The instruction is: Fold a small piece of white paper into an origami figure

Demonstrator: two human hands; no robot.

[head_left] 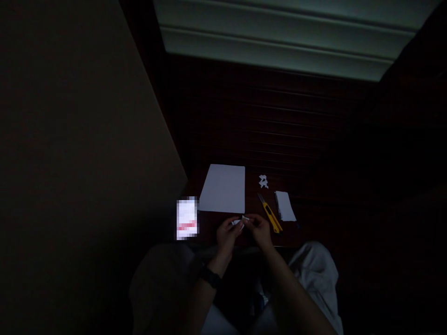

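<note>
Between my two hands is a small folded piece of white paper (239, 222), pinched at the table's near edge. My left hand (226, 232) is closed on its left side, and my right hand (260, 229) grips the right side with the fingertips. The exact folds are too small and dark to make out. Just right of my right hand lies a yellow utility knife (271, 216), its blade end pointing away from me. A large white sheet of paper (224, 188) rests flat beyond my left hand.
Small folded white paper pieces (263, 181) lie at the back of the dark table (209, 224). A stack of white paper (285, 206) sits on the right. At the left edge glows a pixelated bright screen (186, 218). A wall (87, 139) rises on the left, slatted blinds (279, 37) ahead.
</note>
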